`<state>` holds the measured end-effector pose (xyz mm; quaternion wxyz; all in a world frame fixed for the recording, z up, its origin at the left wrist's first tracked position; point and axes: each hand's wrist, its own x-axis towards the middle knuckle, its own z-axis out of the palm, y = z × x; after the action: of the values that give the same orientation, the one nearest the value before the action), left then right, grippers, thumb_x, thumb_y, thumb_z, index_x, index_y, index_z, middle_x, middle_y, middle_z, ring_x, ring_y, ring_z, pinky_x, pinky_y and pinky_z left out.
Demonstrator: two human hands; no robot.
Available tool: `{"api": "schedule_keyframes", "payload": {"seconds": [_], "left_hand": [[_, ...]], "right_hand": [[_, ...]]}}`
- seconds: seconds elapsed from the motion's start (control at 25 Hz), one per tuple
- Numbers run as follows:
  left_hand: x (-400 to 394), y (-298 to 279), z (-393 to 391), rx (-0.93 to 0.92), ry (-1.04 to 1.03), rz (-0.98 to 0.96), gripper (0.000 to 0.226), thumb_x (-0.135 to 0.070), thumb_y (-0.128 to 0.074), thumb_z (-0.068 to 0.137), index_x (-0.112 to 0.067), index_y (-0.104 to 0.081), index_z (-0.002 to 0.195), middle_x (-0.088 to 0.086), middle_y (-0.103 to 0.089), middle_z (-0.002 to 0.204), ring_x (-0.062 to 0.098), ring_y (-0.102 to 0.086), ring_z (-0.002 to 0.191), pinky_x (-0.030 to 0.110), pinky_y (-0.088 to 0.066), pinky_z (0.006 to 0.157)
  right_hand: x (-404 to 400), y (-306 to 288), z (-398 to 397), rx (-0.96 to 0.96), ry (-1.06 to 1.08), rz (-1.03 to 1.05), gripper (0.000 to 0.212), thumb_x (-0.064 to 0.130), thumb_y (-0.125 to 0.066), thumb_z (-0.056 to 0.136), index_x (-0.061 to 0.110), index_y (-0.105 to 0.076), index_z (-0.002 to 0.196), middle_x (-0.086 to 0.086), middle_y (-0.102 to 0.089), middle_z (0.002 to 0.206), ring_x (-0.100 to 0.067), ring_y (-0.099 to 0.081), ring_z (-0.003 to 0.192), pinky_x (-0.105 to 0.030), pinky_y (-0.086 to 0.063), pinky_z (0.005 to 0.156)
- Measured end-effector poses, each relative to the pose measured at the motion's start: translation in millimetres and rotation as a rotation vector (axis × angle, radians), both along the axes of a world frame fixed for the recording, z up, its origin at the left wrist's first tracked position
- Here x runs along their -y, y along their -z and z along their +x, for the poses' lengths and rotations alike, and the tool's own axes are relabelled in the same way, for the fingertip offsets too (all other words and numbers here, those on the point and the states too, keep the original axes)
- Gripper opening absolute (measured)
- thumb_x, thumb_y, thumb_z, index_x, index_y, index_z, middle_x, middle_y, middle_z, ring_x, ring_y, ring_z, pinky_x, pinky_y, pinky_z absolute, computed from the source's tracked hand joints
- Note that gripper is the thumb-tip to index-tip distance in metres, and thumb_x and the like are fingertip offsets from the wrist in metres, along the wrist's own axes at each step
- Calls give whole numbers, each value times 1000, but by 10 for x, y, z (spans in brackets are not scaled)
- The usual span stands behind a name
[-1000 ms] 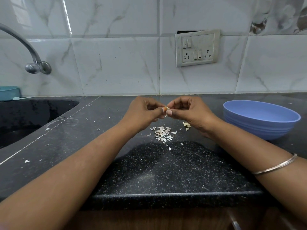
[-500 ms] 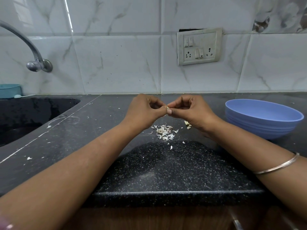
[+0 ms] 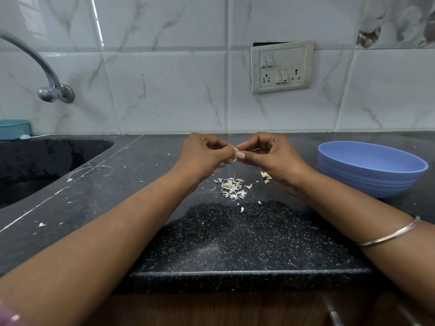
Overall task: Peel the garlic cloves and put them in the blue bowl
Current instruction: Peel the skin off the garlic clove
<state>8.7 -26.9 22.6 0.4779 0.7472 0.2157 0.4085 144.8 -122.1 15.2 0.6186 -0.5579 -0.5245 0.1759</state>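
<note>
Above the black speckled counter [image 3: 235,243], my left hand [image 3: 203,152] and my right hand [image 3: 270,154] meet fingertip to fingertip. Between them they pinch a small pale garlic clove [image 3: 235,150], mostly hidden by the fingers. Below the hands lies a heap of papery garlic skins [image 3: 231,185]. A few pale cloves [image 3: 266,176] lie on the counter beside my right wrist. The blue bowl [image 3: 372,170] stands to the right of my right hand; its inside is not visible from here.
A dark sink [image 3: 42,161] is sunk into the counter at the left, under a metal tap [image 3: 50,90]. A teal container [image 3: 14,129] sits at the far left. A switch and socket plate [image 3: 281,67] is on the tiled wall. Stray skin flakes dot the counter.
Both hands stay together at the clove; the fingers have shifted slightly around it. The view has tilted a little. The bowl and skins have not moved.
</note>
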Motion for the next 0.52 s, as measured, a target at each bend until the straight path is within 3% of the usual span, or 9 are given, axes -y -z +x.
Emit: {"api": "schedule_keyframes", "payload": {"seconds": [0.24,0.52], "left_hand": [[-12,-4,5,62,54,-155,5,-1,-66,81,-1,-70,78,8,-70,67,12,-68,64,28,-57,73],[-39,17,26,70,3,-192,10,-3,-64,83,-4,-68,74,7,-69,65,9,-67,59,21,-56,63]], "right_hand": [[-5,-6,1,-32,-3,22,14,-1,-74,75,7,-66,84,-6,-70,84,-11,-67,79,-19,-53,74],[-21,-8,-18,-35,-35,39,14,-5,-69,79,7,-63,84,-2,-67,80,-5,-65,72,-17,-52,70]]}}
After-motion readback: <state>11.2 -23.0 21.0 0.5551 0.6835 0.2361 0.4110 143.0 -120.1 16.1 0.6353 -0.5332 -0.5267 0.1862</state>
